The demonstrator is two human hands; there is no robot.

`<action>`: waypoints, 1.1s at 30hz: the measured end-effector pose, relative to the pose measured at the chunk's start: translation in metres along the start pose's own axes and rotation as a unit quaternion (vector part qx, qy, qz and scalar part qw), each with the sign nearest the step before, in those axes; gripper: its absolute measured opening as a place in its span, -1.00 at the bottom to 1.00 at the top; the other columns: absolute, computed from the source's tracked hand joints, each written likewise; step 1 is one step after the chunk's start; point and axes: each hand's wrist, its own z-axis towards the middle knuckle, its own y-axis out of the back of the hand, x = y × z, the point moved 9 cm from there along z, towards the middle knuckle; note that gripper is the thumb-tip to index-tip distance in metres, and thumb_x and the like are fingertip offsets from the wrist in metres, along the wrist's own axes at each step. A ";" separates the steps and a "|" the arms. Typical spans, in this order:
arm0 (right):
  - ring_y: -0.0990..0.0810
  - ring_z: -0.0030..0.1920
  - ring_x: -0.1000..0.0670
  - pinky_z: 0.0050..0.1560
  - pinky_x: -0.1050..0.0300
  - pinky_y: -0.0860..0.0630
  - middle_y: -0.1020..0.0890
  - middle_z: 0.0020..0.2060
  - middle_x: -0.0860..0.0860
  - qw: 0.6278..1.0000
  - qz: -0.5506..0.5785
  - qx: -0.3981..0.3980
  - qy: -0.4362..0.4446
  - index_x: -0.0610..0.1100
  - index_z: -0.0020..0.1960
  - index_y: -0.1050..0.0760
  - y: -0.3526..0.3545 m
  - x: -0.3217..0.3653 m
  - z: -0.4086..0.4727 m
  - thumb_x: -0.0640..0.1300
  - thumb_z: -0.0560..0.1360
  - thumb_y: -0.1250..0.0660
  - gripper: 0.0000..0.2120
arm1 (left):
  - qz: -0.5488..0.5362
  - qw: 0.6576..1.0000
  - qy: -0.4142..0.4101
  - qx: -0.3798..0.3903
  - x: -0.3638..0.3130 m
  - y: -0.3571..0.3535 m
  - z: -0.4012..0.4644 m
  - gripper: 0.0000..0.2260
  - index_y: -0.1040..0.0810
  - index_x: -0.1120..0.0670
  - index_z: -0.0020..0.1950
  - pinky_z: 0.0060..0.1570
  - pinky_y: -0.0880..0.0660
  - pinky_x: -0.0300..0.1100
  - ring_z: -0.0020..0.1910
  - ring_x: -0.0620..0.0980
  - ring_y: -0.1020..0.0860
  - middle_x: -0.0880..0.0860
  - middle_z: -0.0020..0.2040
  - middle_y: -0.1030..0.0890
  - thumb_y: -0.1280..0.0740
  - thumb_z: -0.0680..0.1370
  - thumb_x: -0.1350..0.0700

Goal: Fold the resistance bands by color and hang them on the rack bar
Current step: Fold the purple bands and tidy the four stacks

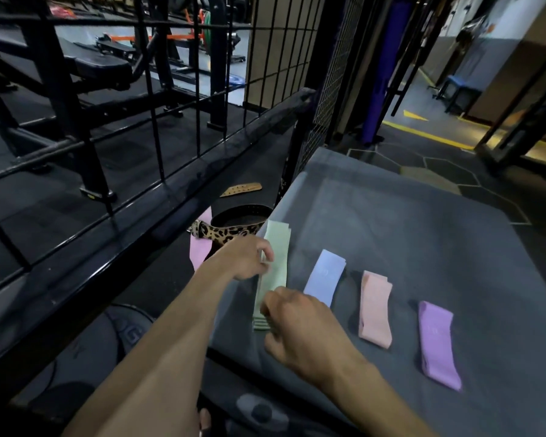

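Observation:
Several flat resistance bands lie in a row on a grey padded surface (391,216). The pale green band (276,247) is at the left edge; my left hand (245,258) pinches its left side near the middle and my right hand (300,323) grips its near end. To the right lie a light blue band (325,275), a peach band (375,307) and a purple band (438,342), all untouched. A pink band (199,253) hangs beside the thick black rack bar (158,216), partly hidden behind my left forearm.
A leopard-print belt (224,233) and a black belt loop (240,216) sit just left of the grey surface. A tan belt end (241,189) lies farther back. Black rack grating (171,89) rises at the left; weight plates (126,329) lie below.

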 end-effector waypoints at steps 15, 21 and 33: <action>-0.49 -0.27 -0.14 -0.36 0.06 -0.25 -0.51 -0.20 -0.06 0.997 -0.032 -0.062 0.034 -0.10 -0.12 -0.36 -0.007 0.009 -0.027 -0.16 0.32 -0.34 -0.81 | 0.217 0.967 0.126 -0.029 -0.024 -0.017 -0.001 -0.19 -0.26 0.14 0.44 -0.06 -0.42 -0.08 0.14 0.15 -0.60 0.08 0.21 -0.59 -0.40 0.40 -0.34; -0.48 -0.31 -0.06 -0.38 0.10 -0.34 -0.52 -0.24 0.01 0.990 -0.082 -0.104 0.038 -0.08 -0.12 -0.45 -0.008 0.018 -0.038 -0.13 0.17 -0.50 -0.66 | 0.224 0.967 0.119 -0.031 -0.029 -0.021 -0.001 -0.26 -0.25 0.14 0.41 -0.04 -0.44 -0.05 0.11 0.16 -0.59 0.12 0.18 -0.59 -0.41 0.40 -0.23; -0.46 -0.34 -0.02 -0.38 0.13 -0.35 -0.49 -0.29 0.05 0.984 -0.126 -0.121 0.022 -0.02 -0.18 -0.44 -0.026 0.020 -0.049 -0.11 0.13 -0.53 -0.65 | 0.269 0.960 0.081 -0.003 -0.035 -0.024 -0.013 -0.34 -0.34 0.07 0.29 -0.01 -0.42 -0.04 0.18 0.16 -0.57 0.07 0.17 -0.57 -0.33 0.44 -0.39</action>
